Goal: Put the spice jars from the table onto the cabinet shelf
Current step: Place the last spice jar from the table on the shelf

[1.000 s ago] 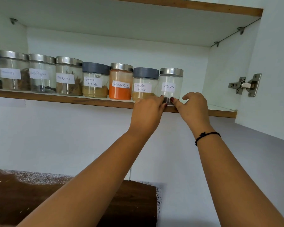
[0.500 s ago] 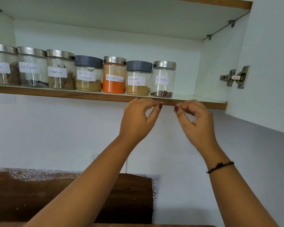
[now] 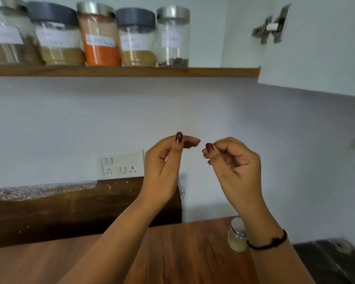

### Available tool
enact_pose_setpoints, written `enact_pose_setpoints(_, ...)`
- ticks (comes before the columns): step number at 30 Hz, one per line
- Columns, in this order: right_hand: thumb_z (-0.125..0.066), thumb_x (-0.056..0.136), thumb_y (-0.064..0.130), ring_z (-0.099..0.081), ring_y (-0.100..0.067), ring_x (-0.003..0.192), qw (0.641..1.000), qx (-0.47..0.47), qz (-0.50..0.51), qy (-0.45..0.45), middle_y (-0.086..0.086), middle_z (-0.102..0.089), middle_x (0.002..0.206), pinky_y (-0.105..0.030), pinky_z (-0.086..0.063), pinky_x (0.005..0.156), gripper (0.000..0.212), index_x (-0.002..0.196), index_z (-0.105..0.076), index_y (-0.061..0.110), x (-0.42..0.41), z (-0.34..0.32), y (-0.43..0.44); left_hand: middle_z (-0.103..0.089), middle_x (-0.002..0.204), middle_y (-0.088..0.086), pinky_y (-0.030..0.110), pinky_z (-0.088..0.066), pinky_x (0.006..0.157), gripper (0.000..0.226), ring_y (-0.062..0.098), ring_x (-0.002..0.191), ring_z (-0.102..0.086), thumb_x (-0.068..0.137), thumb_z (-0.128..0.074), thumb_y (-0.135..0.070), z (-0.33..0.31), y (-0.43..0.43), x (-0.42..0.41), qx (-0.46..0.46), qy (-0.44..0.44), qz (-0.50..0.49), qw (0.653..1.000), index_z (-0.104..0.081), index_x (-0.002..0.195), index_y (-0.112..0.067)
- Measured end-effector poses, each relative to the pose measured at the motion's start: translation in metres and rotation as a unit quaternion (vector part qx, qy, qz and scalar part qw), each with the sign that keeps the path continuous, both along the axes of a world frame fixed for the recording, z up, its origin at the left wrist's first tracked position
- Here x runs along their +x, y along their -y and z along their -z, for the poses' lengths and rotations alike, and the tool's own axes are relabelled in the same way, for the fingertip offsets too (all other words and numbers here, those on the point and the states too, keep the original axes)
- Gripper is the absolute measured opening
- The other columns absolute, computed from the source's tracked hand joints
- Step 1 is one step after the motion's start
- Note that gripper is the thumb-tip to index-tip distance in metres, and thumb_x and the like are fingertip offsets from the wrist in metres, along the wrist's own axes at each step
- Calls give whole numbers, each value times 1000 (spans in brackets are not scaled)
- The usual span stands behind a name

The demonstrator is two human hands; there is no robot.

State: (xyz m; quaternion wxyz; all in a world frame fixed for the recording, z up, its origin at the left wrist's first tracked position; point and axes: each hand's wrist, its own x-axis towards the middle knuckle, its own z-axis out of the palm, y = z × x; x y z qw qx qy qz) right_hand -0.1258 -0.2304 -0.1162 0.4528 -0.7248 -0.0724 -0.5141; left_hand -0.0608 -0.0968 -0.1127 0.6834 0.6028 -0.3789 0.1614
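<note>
Both hands are up in the air below the shelf [image 3: 121,71], well clear of its wooden edge. The left hand [image 3: 164,169] has its thumb raised and its fingers [image 3: 190,141] bent forward over it, loose, a gap between them and nothing held. The right hand [image 3: 236,169], a black wristband [image 3: 268,242] round its wrist, has its fingers [image 3: 223,148] curled in toward the palm, and nothing is held there either. The fingertips of the two hands are near each other but apart.

On the shelf, the jars stand upright in a close row. At the right end is the clear jar [image 3: 173,36] with a steel lid and dark bits at the bottom. Beside it is the dark-lidded jar [image 3: 136,37] of yellowish powder, then the orange jar [image 3: 98,33]. More jars run off to the left. The labels are too blurred to read.

Far below the shelf, one small jar [image 3: 237,235] of pale contents stands upright on the wooden counter [image 3: 182,253], partly hidden behind the right wrist. Just right of the shelf the cabinet door [image 3: 316,48] hangs open, its hinge [image 3: 272,26] showing. On the wall under the shelf sits a switch plate [image 3: 121,163].
</note>
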Motion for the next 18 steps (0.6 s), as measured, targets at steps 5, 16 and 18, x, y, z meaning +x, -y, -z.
enact_pose_setpoints(5,-60,90,26,-65,-27,75,999,43,9,-6,-3,-69,78,-50,-55,65,25,82,-71,5,-21,36,-1,-76,101,1,27,-53,93,42,20,105,-70,103,-39,-35,38,4,-19,-22,-50,19,998,-74,100,-12)
enact_pose_setpoints(16,-63,90,25,-63,-22,71,984,128,42,-117,-6,-65,72,-45,-51,63,25,75,-68,5,-59,127,0,-74,98,2,21,-53,88,33,15,101,-69,106,-40,-12,127,12,-44,55,-154,14,986,-72,101,-6)
enact_pose_setpoints(18,-62,88,29,-61,-21,70,981,137,54,-127,-6,-64,71,-44,-49,63,28,74,-68,6,-63,139,-1,-74,97,0,20,-52,88,32,15,101,-69,105,-42,-13,139,13,-47,63,-169,19,983,-73,100,-8)
